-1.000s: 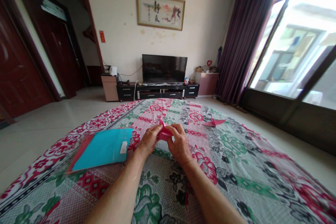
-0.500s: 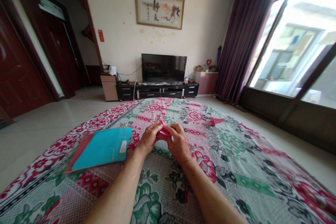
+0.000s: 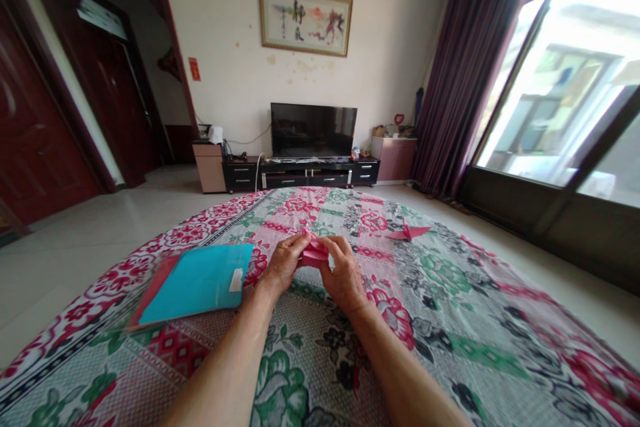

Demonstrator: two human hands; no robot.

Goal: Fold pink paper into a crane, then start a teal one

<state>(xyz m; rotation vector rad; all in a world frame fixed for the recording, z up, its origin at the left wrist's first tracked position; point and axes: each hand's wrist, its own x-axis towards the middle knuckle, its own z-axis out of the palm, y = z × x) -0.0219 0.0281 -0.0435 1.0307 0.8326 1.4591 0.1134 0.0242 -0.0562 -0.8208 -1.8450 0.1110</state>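
1. Found pink paper [image 3: 315,255] between both hands, ahead of the forearms, above the middle of the flowered surface [image 3: 450,320]. Could not tell whether raised or resting.
2. Noted left hand [image 3: 285,261] pinching the paper's left side, thumb and forefinger meeting near the upper tip.
3. Noted right hand [image 3: 343,271] pinching the right side, thumb low, fingers curled over the top.
4. Judged neither hand nearer: saw both touching the paper, from opposite sides.
5. Saw lower flap running left to right, from one hand to the other, with a small tip pointing up and away by the left thumb. Could not fix the long axis of the whole, being largely covered by fingers.
6. Located pink figure [image 3: 409,233] farther off, to the right, well apart from both hands but nearer the right; long axis roughly left to right.
7. Located blue packet [image 3: 195,283] left of the left forearm, lying flat, near but not touching, with red sheet [image 3: 155,290] showing past the left edge.
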